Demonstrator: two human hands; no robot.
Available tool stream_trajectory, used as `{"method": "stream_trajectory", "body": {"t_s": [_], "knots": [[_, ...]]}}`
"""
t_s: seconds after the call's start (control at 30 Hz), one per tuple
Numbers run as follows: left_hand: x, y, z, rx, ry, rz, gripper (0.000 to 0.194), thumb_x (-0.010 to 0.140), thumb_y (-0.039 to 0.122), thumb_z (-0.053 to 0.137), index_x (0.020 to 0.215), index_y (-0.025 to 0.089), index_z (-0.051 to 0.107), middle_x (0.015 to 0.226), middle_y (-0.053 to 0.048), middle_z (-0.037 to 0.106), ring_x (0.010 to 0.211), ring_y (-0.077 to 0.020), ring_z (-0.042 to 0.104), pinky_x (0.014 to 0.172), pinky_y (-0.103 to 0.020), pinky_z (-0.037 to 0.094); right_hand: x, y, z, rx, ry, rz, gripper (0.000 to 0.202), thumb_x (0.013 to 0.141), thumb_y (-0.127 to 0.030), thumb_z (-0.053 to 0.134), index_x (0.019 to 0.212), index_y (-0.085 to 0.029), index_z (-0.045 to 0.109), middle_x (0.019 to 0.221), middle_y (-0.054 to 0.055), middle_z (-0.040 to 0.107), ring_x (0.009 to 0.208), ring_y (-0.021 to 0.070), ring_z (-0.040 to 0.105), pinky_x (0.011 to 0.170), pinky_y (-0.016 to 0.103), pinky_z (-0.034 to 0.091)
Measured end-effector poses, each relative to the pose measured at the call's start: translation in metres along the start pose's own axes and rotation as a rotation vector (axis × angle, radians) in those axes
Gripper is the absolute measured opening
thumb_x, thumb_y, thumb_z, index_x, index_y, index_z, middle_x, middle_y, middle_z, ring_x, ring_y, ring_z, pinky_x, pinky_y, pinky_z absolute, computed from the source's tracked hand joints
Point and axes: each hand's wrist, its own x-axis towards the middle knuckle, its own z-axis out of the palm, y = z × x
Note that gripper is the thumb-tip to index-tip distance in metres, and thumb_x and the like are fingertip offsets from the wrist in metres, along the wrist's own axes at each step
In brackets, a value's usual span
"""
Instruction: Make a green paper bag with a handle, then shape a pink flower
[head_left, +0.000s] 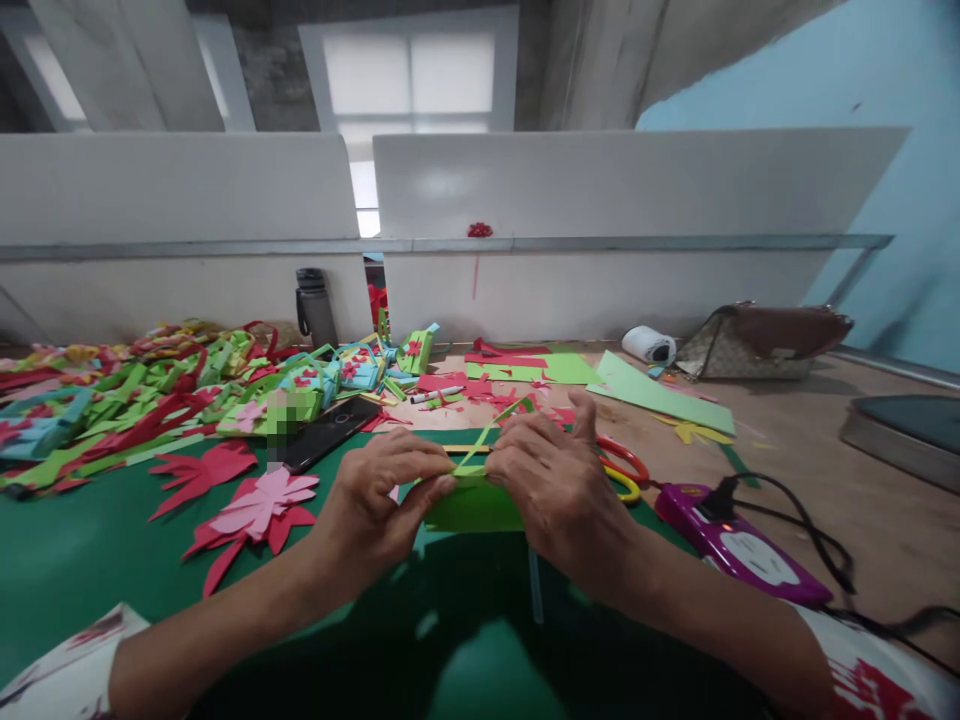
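A green paper piece [474,506] is held up between my two hands over the dark green mat. My left hand [390,490] pinches its upper left edge between thumb and fingers. My right hand [559,480] closes on its right side, with the thumb raised. A thin light green strip [491,437] slants up from the top edge toward my right fingers. Below my right hand a pale translucent stick [535,585] points down; its upper end is hidden. Behind my right hand lie scissors with red and yellow handles [626,470], partly covered.
Left: pink paper flower [262,503], red paper cutout [202,473], phone [330,435], heaped paper crafts [150,400], bottle [316,310]. Behind: green sheets [664,395], red scraps [450,385], marker [437,395]. Right: purple power strip [742,545] with cables, handbag [765,340], white roll [649,345].
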Motion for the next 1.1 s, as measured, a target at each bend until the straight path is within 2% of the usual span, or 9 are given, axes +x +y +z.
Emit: {"method": "stream_trajectory", "body": {"t_s": [0.13,0.37,0.53,0.67,0.9,1.1], "knots": [[-0.001,0.001,0.001,-0.060,-0.045,0.024,0.013,0.079,0.009,0.053,0.076,0.013,0.065,0.074,-0.006,0.067,0.069,-0.0147,0.060,0.064,-0.025,0.047,0.001,-0.004,0.000,0.102,-0.005,0.043,0.023,0.083,-0.007,0.044,0.071,-0.018,0.061,0.071,0.000,0.059,0.081,0.0176,0.053,0.098,0.051,0.010],[0.001,0.006,0.015,-0.020,-0.010,0.074,0.012,0.081,0.010,0.052,0.077,0.013,0.063,0.069,-0.006,0.065,0.065,-0.0145,0.057,0.063,-0.027,0.044,0.003,-0.012,-0.004,0.165,-0.023,0.097,0.017,0.084,-0.014,0.048,0.070,-0.017,0.059,0.071,0.000,0.057,0.085,0.0191,0.050,0.097,0.051,0.012],[0.000,0.008,0.015,-0.030,0.008,0.089,0.012,0.080,0.009,0.051,0.073,0.014,0.060,0.068,-0.005,0.063,0.063,-0.0141,0.055,0.061,-0.026,0.044,0.003,-0.011,-0.009,0.152,-0.067,0.085,0.020,0.083,-0.012,0.044,0.068,-0.015,0.056,0.074,0.002,0.055,0.088,0.0195,0.049,0.097,0.050,0.014],[-0.002,0.005,0.013,-0.057,0.045,0.074,0.011,0.079,0.008,0.052,0.074,0.014,0.058,0.068,-0.005,0.063,0.064,-0.0139,0.056,0.063,-0.026,0.044,0.002,-0.007,-0.012,0.131,-0.098,0.113,0.017,0.081,-0.009,0.045,0.067,-0.015,0.052,0.073,0.001,0.054,0.088,0.0186,0.049,0.096,0.048,0.013],[-0.005,0.001,0.010,-0.056,0.018,0.024,0.012,0.081,0.009,0.051,0.073,0.015,0.058,0.068,-0.004,0.062,0.063,-0.0127,0.056,0.061,-0.024,0.044,-0.001,0.000,-0.012,0.119,-0.175,0.140,0.017,0.081,-0.008,0.044,0.067,-0.016,0.049,0.075,0.001,0.054,0.088,0.0179,0.049,0.097,0.050,0.009],[-0.004,0.000,0.007,-0.028,0.013,-0.071,0.014,0.082,0.015,0.052,0.069,0.015,0.058,0.066,-0.003,0.061,0.061,-0.0122,0.056,0.060,-0.022,0.045,-0.004,0.004,-0.010,0.071,-0.199,0.157,0.015,0.076,-0.004,0.043,0.069,-0.016,0.049,0.080,0.004,0.054,0.087,0.0204,0.049,0.094,0.052,0.013]]}}
